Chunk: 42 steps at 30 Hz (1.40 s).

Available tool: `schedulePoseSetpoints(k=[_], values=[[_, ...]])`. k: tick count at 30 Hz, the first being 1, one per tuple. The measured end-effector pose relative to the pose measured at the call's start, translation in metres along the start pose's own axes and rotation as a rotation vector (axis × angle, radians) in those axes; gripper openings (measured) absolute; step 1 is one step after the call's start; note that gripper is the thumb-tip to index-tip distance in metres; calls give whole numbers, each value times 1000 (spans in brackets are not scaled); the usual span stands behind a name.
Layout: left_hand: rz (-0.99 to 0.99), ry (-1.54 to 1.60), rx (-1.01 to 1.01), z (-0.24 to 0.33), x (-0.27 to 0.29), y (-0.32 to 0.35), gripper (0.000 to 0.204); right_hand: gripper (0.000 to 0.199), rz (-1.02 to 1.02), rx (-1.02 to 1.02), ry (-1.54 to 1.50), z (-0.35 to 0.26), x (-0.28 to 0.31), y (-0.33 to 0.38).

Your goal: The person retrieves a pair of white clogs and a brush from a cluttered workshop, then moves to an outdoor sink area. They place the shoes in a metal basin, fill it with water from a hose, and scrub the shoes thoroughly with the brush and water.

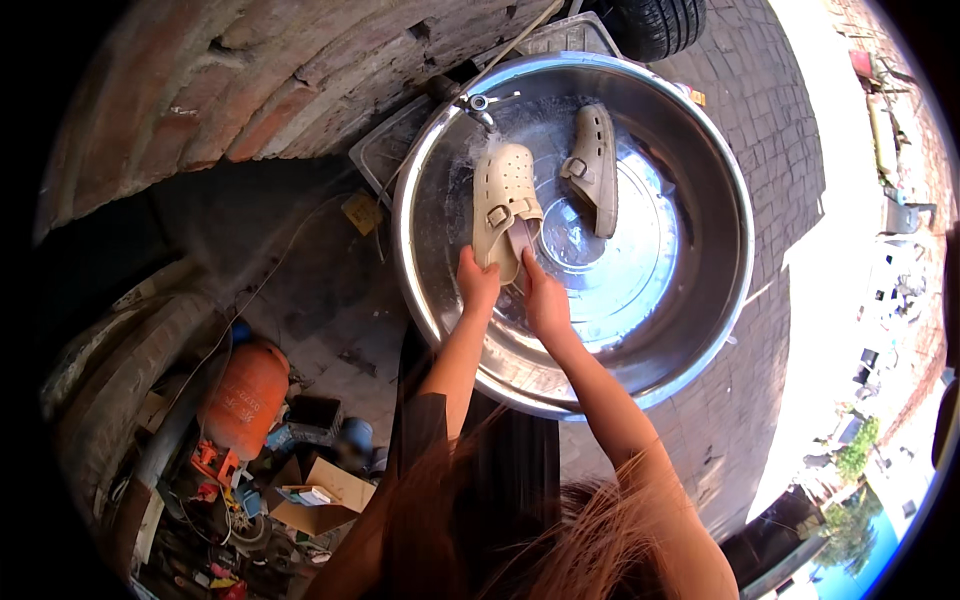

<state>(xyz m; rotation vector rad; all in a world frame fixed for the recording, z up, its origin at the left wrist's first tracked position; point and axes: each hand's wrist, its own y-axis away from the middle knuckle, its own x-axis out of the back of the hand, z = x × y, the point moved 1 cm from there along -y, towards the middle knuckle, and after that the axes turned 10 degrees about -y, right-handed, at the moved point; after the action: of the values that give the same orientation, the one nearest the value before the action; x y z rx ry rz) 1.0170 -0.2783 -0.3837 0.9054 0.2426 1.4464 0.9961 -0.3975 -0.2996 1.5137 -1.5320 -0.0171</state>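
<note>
A beige clog (508,180) is held by both hands over the left part of a round metal basin (738,230), at about ten o'clock from its middle, with the toe pointed toward twelve. Its heel end is grasped by the fingers of the left hand (478,282) at seven o'clock on the shoe and by those of the right hand (546,300) at five; how far the fingertips are wrapped underneath cannot be told. The toe is met by splashing water (486,150) below a tap (480,104), which is set at eleven o'clock on the basin. The grip is judged to be at risk mainly from wetness: since only the heel end is held, the toe could be pushed down by the stream and the shoe twisted loose. If the toe is tilted badly, water could be thrown over the rim toward nine o'clock or run down the forearms. The tap could also be knocked if the shoe is lifted toward eleven. The second clog (596,165), rested on its side at twelve o'clock in the basin, could be bumped by a swing toward two. Loose hair (585,535), hung at six o'clock, could be wetted if the head is lowered.
</note>
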Motion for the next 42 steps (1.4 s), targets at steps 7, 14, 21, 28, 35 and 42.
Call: schedulePoseSetpoints(k=[7, 14, 21, 28, 35, 42], values=[[173, 124, 264, -20, 21, -11, 34, 38, 101, -16, -499, 8, 50, 26], [257, -378, -138, 27, 29, 44, 65, 47, 256, -11, -56, 16, -6, -103], [40, -565, -554, 34, 58, 38, 29, 41, 296, 8, -283, 22, 33, -60], [-110, -1108, -763, 71, 83, 66, 23, 39, 275, 218, -725, -30, 100, 43], [-155, -1192, -900, 48, 73, 104, 39, 39, 476, 43, -1006, 10, 45, 86], [168, -922, -1050, 36, 62, 176, 30, 46, -390, 493, -2446, 109, 121, 189]])
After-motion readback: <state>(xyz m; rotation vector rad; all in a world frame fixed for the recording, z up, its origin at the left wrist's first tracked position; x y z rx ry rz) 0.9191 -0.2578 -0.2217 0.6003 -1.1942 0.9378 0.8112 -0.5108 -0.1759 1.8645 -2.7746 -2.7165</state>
